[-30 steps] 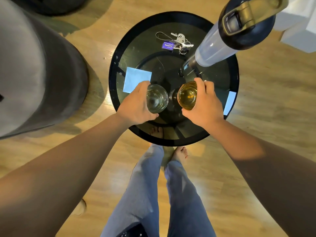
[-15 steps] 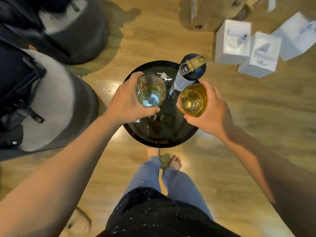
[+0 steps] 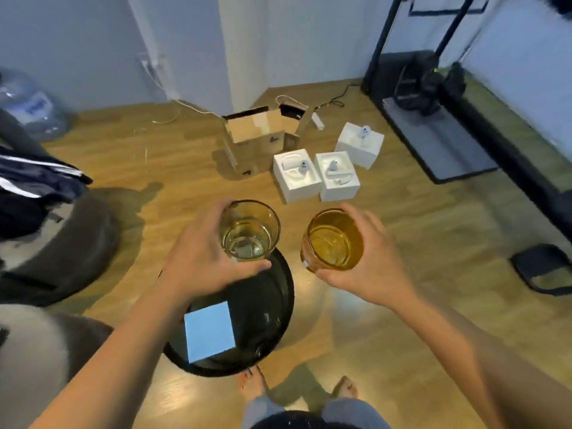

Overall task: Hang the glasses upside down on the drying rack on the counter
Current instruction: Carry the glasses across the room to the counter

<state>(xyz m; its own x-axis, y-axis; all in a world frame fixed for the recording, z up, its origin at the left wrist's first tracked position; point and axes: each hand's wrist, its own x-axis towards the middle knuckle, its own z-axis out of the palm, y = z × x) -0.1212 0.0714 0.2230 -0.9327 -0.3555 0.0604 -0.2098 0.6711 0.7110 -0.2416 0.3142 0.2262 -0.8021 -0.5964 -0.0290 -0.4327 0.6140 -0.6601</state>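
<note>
My left hand (image 3: 201, 261) grips a clear drinking glass (image 3: 249, 230) from its left side and holds it upright in the air. My right hand (image 3: 368, 267) grips an amber-tinted glass (image 3: 334, 239) from its right side, also upright. Both glasses are at chest height, side by side and apart, above the far edge of a round black glass side table (image 3: 272, 320). No drying rack or counter is in view.
A pale blue square note (image 3: 209, 334) lies on the table. On the wooden floor ahead stand an open cardboard box (image 3: 257, 134) and three white boxes (image 3: 328, 164). A grey pouf (image 3: 62, 249) sits left; a black stand base (image 3: 439, 140) right. My bare feet (image 3: 253, 383) are below.
Both hands have lifted the glasses off the table and carried them forward. My view has swung up from the tabletop to the room; the bottle and keys are out of sight.
</note>
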